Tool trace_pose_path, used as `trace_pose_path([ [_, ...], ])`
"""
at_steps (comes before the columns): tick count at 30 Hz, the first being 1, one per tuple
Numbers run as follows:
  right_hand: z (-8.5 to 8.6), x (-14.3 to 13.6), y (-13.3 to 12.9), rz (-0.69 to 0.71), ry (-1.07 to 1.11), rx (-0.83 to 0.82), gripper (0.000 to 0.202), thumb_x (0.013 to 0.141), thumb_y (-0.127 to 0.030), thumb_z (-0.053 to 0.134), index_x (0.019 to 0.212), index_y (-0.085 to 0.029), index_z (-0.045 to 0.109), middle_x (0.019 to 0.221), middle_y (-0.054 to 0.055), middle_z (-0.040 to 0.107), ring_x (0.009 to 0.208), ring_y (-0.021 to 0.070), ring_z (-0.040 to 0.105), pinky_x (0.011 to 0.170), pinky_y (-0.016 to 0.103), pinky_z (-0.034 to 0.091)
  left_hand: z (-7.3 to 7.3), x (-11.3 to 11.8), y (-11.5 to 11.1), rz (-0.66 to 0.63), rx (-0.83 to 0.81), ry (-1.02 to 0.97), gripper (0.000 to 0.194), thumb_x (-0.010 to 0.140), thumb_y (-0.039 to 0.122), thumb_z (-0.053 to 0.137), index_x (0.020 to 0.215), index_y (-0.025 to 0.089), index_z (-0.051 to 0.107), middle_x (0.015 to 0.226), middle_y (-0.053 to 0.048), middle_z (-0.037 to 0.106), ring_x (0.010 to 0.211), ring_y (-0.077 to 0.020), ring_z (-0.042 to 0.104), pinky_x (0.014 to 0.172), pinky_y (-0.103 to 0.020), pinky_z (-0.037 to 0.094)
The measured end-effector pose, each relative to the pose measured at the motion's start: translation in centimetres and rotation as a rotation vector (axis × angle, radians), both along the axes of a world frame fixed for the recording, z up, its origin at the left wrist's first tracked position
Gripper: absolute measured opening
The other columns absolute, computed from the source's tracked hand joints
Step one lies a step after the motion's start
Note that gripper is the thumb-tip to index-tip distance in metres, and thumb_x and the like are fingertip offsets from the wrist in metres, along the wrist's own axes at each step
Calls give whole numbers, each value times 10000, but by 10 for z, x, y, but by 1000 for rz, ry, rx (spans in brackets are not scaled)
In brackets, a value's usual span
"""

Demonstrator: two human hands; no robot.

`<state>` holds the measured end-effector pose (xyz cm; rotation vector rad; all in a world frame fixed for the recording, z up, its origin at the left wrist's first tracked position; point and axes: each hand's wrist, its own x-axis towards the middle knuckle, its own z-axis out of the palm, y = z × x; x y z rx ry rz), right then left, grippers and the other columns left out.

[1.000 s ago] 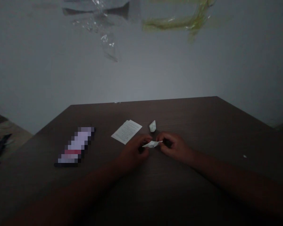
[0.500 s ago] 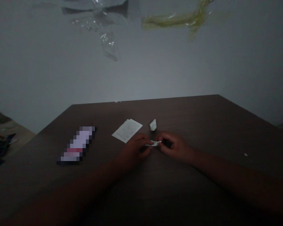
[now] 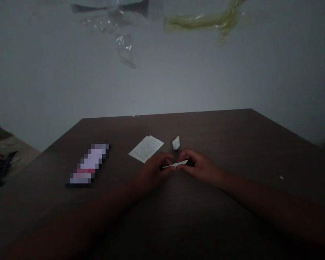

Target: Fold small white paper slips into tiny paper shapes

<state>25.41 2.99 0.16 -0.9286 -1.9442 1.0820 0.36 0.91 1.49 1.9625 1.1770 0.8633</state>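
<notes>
Left hand (image 3: 154, 169) and right hand (image 3: 202, 167) each pinch one end of a small folded paper (image 3: 182, 163), low over the table (image 3: 219, 137); whether it touches the surface, I cannot tell. The step in hand looks like working its folds; the next move seems to call for light, even pressure. Just beyond sits a pointed paper shape (image 3: 176, 143), near printed sheets (image 3: 146, 148).

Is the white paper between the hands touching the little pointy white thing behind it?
Apart. The head view shows a bit of bare table between the white paper and the little pointy white thing.
</notes>
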Motion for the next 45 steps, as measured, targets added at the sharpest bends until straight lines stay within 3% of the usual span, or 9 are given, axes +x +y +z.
trace_pose_path([
  [5,-5,-2,4,-44,36,-81,206,916,-294,819,973,-268,622,944,0,701,859,203,641,769,327,508,2,0,0,33,-75,-15,273,958,378,831,1195,247,793,986,-14,823,947,-251,789,930,-396,648],
  [10,-4,-2,5,-49,-9,-39,187,920,-278,799,971,-277,619,908,-3,702,848,214,649,754,337,493,2,3,-3,16,-8,76,168,979,343,782,1116,252,811,1021,-36,829,973,-272,783,949,-413,630],
  [16,-7,-3,7,-106,-84,-12,263,916,-294,820,1091,-287,623,974,15,742,878,243,703,796,382,526,1,4,-7,12,56,109,310,1004,318,733,1308,268,760,978,-20,810,955,-278,774,934,-401,611],
  [20,-12,-6,11,-130,-120,24,393,890,-304,851,1224,-286,645,977,22,742,889,261,711,805,402,542,-1,6,-10,-52,94,125,130,1056,289,682,1104,266,801,1063,-61,841,1025,-292,777,988,-405,603],
  [27,-15,-8,9,-154,-213,233,347,888,-231,892,1158,-295,685,1082,55,746,986,278,696,902,439,567,2,5,-11,-34,162,235,179,1034,254,716,889,243,819,948,-66,776,984,-296,726,976,-444,601],
  [32,-12,-5,11,-40,-276,359,114,990,-188,817,1006,-268,737,1089,71,771,1095,298,719,1011,490,573,0,0,-6,-105,245,195,141,948,171,788,953,276,883,1220,-93,834,1226,-342,747,1163,-516,581],
  [38,-15,-3,12,-33,-346,403,91,998,-176,832,1016,-264,815,1122,88,791,1143,323,727,1057,528,562,0,-4,-5,-98,247,266,146,954,177,824,1023,284,895,1474,-101,808,1451,-409,681,1270,-651,490],
  [41,-15,-4,10,-61,-388,410,84,986,-234,882,1050,-267,840,1127,96,792,1158,342,723,1048,538,560,2,-3,-4,-117,185,317,196,970,160,816,1111,286,871,1455,-85,830,1459,-391,698,1269,-643,470],
  [45,-14,-5,6,-94,-417,411,249,897,-356,1001,1086,-277,858,1165,106,793,1185,377,716,1050,570,552,3,-4,-1,-91,135,323,306,975,180,833,1260,290,825,1412,-80,844,1433,-364,717,1273,-622,459],
])
